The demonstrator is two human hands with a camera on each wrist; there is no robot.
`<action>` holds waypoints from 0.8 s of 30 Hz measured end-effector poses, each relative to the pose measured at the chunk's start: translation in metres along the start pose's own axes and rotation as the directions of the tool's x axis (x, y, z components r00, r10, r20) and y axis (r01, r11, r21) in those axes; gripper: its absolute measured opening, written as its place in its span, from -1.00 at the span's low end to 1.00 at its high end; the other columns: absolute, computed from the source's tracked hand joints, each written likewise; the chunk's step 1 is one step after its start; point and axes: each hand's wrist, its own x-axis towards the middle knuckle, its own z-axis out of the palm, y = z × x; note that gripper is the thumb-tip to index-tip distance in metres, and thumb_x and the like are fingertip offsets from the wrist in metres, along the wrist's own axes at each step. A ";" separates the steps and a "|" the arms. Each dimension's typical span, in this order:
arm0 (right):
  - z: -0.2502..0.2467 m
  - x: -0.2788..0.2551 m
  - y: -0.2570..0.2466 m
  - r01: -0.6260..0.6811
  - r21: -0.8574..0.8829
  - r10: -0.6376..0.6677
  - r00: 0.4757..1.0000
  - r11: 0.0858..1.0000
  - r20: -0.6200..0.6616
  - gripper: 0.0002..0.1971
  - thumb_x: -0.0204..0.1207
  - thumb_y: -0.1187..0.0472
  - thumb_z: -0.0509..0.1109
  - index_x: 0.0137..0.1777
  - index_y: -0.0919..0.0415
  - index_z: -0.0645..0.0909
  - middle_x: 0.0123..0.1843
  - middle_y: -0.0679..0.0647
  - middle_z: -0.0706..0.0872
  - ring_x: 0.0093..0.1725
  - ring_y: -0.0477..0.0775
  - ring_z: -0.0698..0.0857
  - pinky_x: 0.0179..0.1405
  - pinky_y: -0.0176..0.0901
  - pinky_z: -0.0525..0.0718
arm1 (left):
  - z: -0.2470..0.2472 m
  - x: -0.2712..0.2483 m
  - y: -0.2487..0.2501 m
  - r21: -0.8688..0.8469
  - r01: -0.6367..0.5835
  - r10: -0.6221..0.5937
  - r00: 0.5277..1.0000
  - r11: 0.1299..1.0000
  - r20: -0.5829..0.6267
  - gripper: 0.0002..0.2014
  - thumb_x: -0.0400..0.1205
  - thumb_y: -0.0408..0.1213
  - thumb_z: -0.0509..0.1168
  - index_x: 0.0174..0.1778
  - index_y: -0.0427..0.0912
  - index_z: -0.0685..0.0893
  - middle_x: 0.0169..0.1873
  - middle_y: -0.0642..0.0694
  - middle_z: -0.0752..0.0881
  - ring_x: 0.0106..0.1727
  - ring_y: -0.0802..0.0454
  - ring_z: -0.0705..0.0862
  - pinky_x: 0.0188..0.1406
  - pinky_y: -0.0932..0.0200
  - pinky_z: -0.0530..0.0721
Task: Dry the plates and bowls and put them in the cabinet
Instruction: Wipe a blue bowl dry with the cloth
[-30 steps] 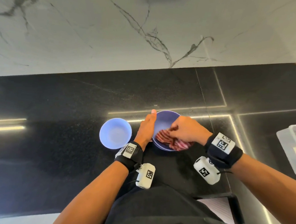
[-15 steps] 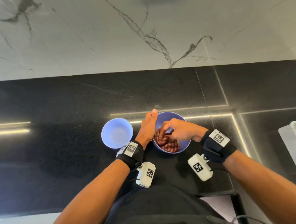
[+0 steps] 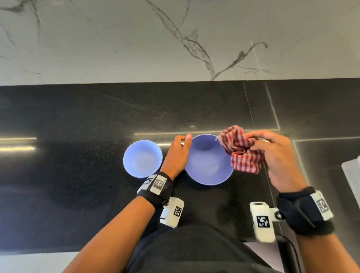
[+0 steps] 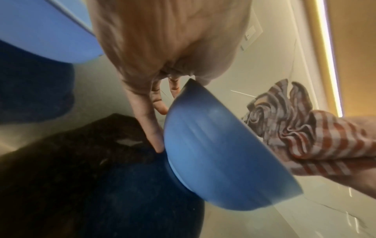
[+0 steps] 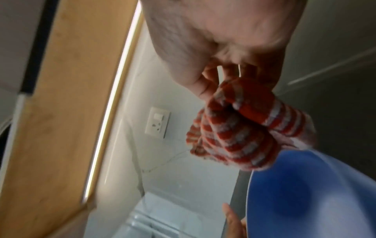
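Blue bowl (image 3: 209, 161) on the black counter (image 3: 68, 161): your left hand (image 3: 177, 155) steadies its rim, fingers straight. Your right hand (image 3: 279, 157) clutches a bunched checked cloth (image 3: 241, 150) beside it.

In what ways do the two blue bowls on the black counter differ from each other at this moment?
The bowl beside the cloth is wider than the other bowl. The left hand touches the wide bowl's outer wall with its fingers, while nothing touches the small bowl. The right hand holds the checked cloth at the wide bowl's rim; the small bowl has no cloth near it. Both are blue, upright, empty, and stand on the counter.
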 end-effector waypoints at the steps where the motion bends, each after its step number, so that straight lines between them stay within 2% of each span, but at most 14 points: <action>1: -0.002 -0.003 0.006 -0.072 0.112 0.076 0.997 0.991 -0.034 -0.63 0.40 0.62 0.25 -0.09 0.24 0.80 -0.09 0.16 0.83 -0.03 0.13 0.79 0.11 0.09 0.72 | -0.002 -0.002 0.002 0.019 -0.018 0.018 1.000 1.000 -0.003 -0.66 0.79 0.19 0.07 0.21 0.01 0.50 0.25 -0.12 0.66 0.22 -0.11 0.65 0.21 -0.06 0.59; 3: -0.007 -0.006 0.017 -0.158 0.280 0.189 0.978 0.947 -0.086 -0.64 0.42 0.58 0.22 0.00 0.30 0.79 -0.05 0.22 0.82 -0.03 0.20 0.79 0.12 0.17 0.72 | -0.004 -0.005 0.004 0.092 -0.065 0.065 0.998 0.994 0.002 -0.68 0.79 0.15 0.12 0.26 0.01 0.52 0.27 -0.07 0.62 0.17 -0.04 0.63 0.19 -0.03 0.59; 5: -0.012 -0.007 0.024 -0.189 0.445 0.258 0.961 0.875 -0.101 -0.62 0.44 0.52 0.17 0.10 0.33 0.76 0.01 0.23 0.81 -0.01 0.19 0.80 0.08 0.10 0.73 | -0.005 -0.013 0.006 0.222 -0.149 0.161 0.986 0.964 -0.039 -0.67 0.78 0.07 0.19 0.36 -0.03 0.52 0.34 -0.06 0.52 0.20 -0.02 0.58 0.25 -0.02 0.56; 7: -0.019 -0.008 0.027 -0.198 0.634 0.289 0.956 0.748 -0.043 -0.56 0.49 0.45 0.12 0.29 0.39 0.68 0.19 0.26 0.78 0.17 0.24 0.77 0.17 0.09 0.73 | -0.006 -0.025 0.011 0.355 -0.300 0.357 0.928 0.885 -0.107 -0.65 0.76 0.01 0.26 0.38 -0.09 0.55 0.33 -0.08 0.53 0.28 -0.06 0.53 0.26 0.05 0.51; 8: -0.022 -0.009 0.028 -0.204 0.713 0.298 0.954 0.671 -0.008 -0.52 0.52 0.42 0.09 0.38 0.39 0.64 0.31 0.26 0.74 0.30 0.25 0.73 0.29 0.11 0.69 | -0.006 -0.032 0.015 0.403 -0.387 0.456 0.886 0.829 -0.087 -0.65 0.75 0.02 0.28 0.36 -0.11 0.59 0.30 -0.08 0.57 0.27 -0.06 0.53 0.26 0.07 0.49; 10: -0.026 -0.010 0.031 -0.211 0.820 0.337 0.941 0.532 0.023 -0.47 0.56 0.37 0.08 0.52 0.36 0.55 0.48 0.26 0.66 0.45 0.25 0.66 0.47 0.15 0.58 | -0.002 -0.044 0.021 0.472 -0.528 0.544 0.831 0.706 0.116 -0.60 0.71 0.11 0.26 0.29 -0.10 0.67 0.22 -0.05 0.69 0.24 -0.08 0.61 0.24 0.02 0.54; 12: -0.029 -0.011 0.033 -0.197 0.863 0.396 0.918 0.465 -0.004 -0.46 0.56 0.33 0.15 0.56 0.39 0.48 0.53 0.25 0.61 0.46 0.24 0.67 0.51 0.18 0.54 | 0.007 -0.051 0.021 0.593 -0.588 0.437 0.808 0.550 0.396 -0.53 0.69 0.20 0.24 0.32 -0.08 0.71 0.21 -0.07 0.76 0.26 -0.11 0.66 0.29 -0.06 0.56; 13: -0.029 -0.011 0.033 -0.197 0.866 0.413 0.910 0.460 -0.012 -0.46 0.55 0.32 0.19 0.56 0.40 0.47 0.53 0.25 0.62 0.44 0.24 0.68 0.50 0.20 0.55 | 0.012 -0.052 0.019 0.672 -0.619 0.371 0.784 0.407 0.498 -0.49 0.69 0.24 0.23 0.34 -0.08 0.71 0.21 -0.10 0.77 0.27 -0.13 0.66 0.32 -0.07 0.51; 14: -0.028 -0.013 0.031 -0.200 0.863 0.416 0.909 0.465 -0.013 -0.45 0.55 0.32 0.22 0.57 0.39 0.47 0.51 0.24 0.64 0.42 0.24 0.70 0.48 0.21 0.57 | 0.017 -0.053 0.015 0.715 -0.643 0.310 0.763 0.275 0.567 -0.46 0.69 0.26 0.21 0.35 -0.09 0.71 0.20 -0.13 0.77 0.26 -0.16 0.66 0.32 -0.08 0.47; 15: -0.026 -0.014 0.029 -0.209 0.851 0.412 0.911 0.482 -0.009 -0.46 0.57 0.32 0.24 0.58 0.37 0.48 0.48 0.24 0.67 0.40 0.24 0.71 0.46 0.20 0.59 | 0.021 -0.054 0.013 0.730 -0.653 0.261 0.754 0.203 0.602 -0.44 0.70 0.26 0.20 0.36 -0.11 0.70 0.20 -0.15 0.76 0.24 -0.19 0.66 0.29 -0.07 0.46; 17: -0.024 -0.017 0.024 -0.230 0.814 0.377 0.926 0.534 0.014 -0.53 0.63 0.34 0.21 0.55 0.30 0.54 0.42 0.21 0.72 0.39 0.20 0.72 0.42 0.15 0.65 | 0.027 -0.054 0.009 0.732 -0.649 0.220 0.760 0.210 0.611 -0.50 0.74 0.17 0.20 0.41 -0.13 0.66 0.23 -0.17 0.72 0.21 -0.20 0.68 0.15 -0.03 0.51; 20: -0.025 -0.020 0.020 -0.235 0.750 0.296 0.954 0.619 0.055 -0.56 0.67 0.36 0.19 0.54 0.26 0.55 0.46 0.24 0.68 0.47 0.23 0.66 0.49 0.21 0.58 | 0.027 -0.054 0.009 0.716 -0.634 0.262 0.773 0.292 0.578 -0.61 0.79 0.00 0.19 0.41 -0.12 0.66 0.22 -0.15 0.69 0.19 -0.20 0.70 -0.08 0.05 0.46; 22: -0.026 -0.021 0.021 -0.218 0.701 0.269 0.962 0.679 0.038 -0.54 0.63 0.40 0.23 0.52 0.27 0.57 0.47 0.29 0.67 0.49 0.31 0.63 0.52 0.30 0.52 | 0.023 -0.057 0.015 0.680 -0.611 0.312 0.792 0.406 0.526 -0.67 0.80 -0.04 0.18 0.32 -0.15 0.69 0.18 -0.13 0.71 0.16 -0.20 0.70 -0.09 0.03 0.49; 24: -0.025 -0.022 0.019 -0.167 0.609 0.241 0.970 0.775 -0.040 -0.53 0.54 0.46 0.30 0.46 0.27 0.63 0.41 0.30 0.70 0.45 0.36 0.65 0.49 0.33 0.54 | 0.016 -0.057 0.024 0.585 -0.562 0.331 0.824 0.585 0.460 -0.73 0.79 -0.05 0.22 0.13 -0.16 0.69 0.05 -0.10 0.74 0.06 -0.12 0.68 -0.05 0.04 0.51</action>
